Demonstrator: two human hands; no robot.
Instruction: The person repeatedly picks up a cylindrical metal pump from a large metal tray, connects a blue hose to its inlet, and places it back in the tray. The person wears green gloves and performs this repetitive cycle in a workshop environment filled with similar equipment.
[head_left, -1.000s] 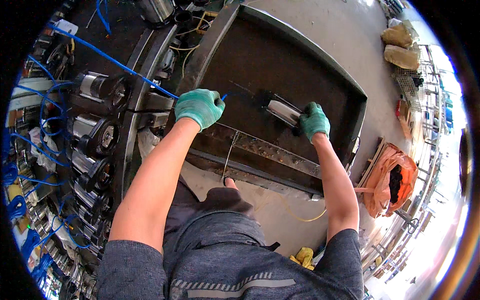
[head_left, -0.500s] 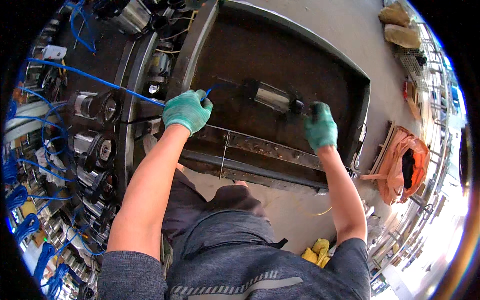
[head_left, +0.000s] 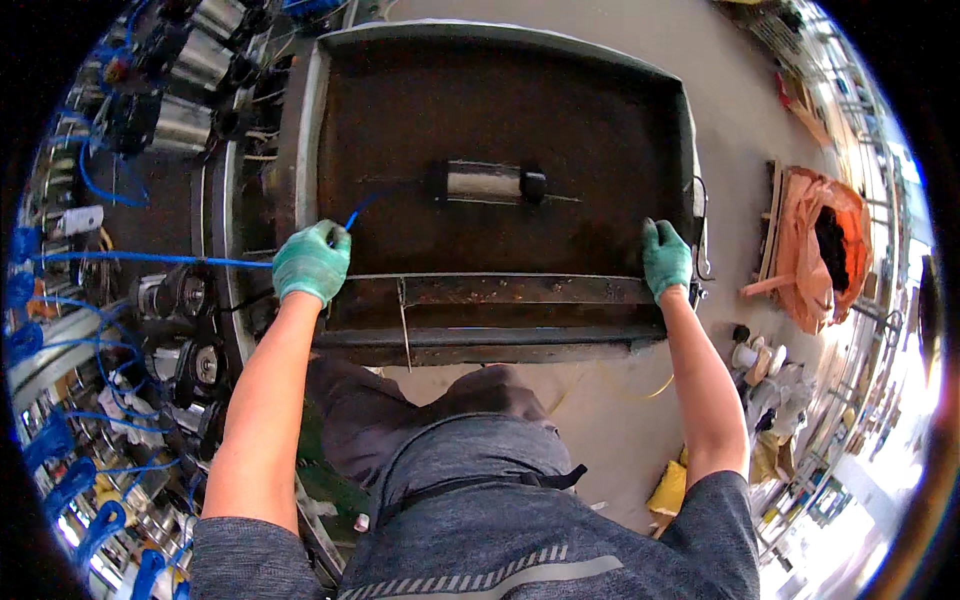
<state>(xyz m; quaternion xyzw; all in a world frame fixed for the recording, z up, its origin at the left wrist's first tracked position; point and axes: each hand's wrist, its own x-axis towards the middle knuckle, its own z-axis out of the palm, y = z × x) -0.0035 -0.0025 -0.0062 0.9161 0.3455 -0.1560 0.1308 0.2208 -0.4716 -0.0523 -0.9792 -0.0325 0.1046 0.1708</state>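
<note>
Hands (head_left: pixel 312 262) (head_left: pixel 666 258) on tray (head_left: pixel 500 295) near edge

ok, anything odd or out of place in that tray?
Nothing spilled or broken. The short silver metal cylinder lies loose mid-floor of the rusty brown steel tray, its thin blue hose trailing over the rim by the left hand. The right hand grips the rim.

Workshop/factory floor: rusty steel tray (head_left: pixel 500 120), racks of motors (head_left: pixel 190 65) w/ blue cables (head_left: pixel 140 258), bare concrete floor (head_left: pixel 740 110).
</note>
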